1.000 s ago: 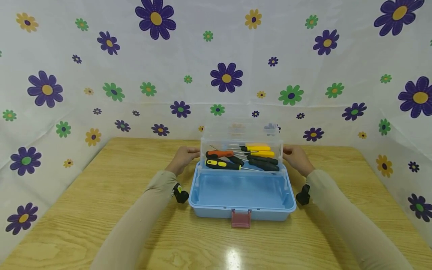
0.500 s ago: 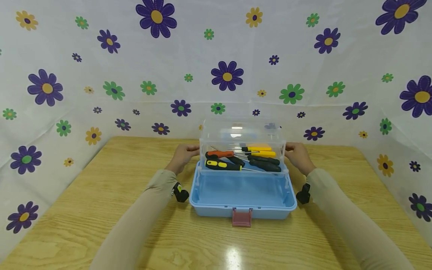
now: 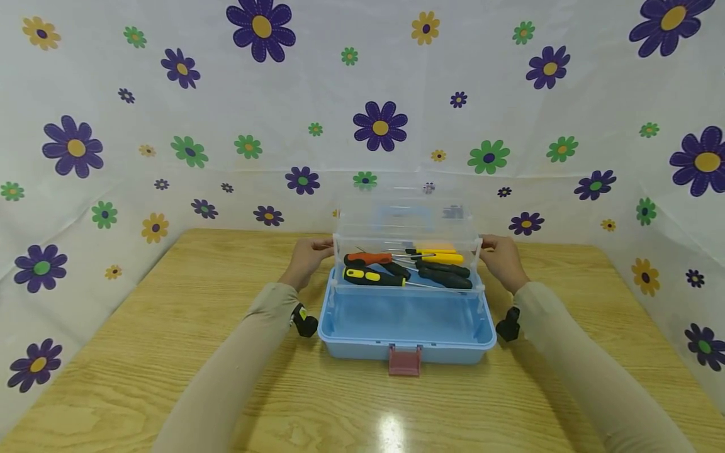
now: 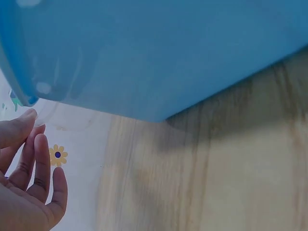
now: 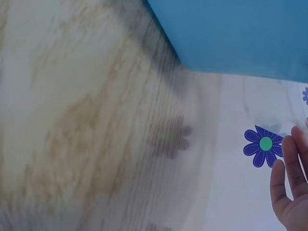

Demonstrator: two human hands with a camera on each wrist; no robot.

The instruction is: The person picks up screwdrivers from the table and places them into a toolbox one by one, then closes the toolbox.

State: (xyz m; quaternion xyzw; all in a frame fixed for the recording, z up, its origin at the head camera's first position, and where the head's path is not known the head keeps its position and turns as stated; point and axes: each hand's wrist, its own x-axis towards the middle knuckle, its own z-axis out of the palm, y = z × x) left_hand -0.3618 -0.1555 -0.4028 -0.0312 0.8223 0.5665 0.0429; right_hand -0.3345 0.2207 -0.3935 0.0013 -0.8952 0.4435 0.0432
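Observation:
A light blue plastic toolbox (image 3: 406, 352) stands open on the table, its pink latch (image 3: 404, 363) hanging down in front. Above its back half is a clear tray (image 3: 408, 289) holding several screwdrivers: an orange-and-black one (image 3: 368, 258), a black-and-yellow one (image 3: 374, 277), plus yellow-handled (image 3: 444, 258) and black-handled ones (image 3: 444, 279). A clear plastic lid (image 3: 404, 220) rises behind. My left hand (image 3: 306, 259) pinches the lid's left edge between thumb and fingers. On the opposite side, my right hand (image 3: 501, 259) pinches its right edge; the right thumb is outside the right wrist view.
The wooden table (image 3: 226, 327) extends around the toolbox. Close behind it hangs a white flower-print cloth (image 3: 317, 75), which also encloses both sides. A black wrist camera sits by each side of the box, the left one (image 3: 306, 324) and the right one (image 3: 508, 325).
The clear lid's outline has shifted and now reaches higher behind the tray, with a pale blue patch showing through it. Both hands have moved only slightly with it; the screwdrivers stay put.

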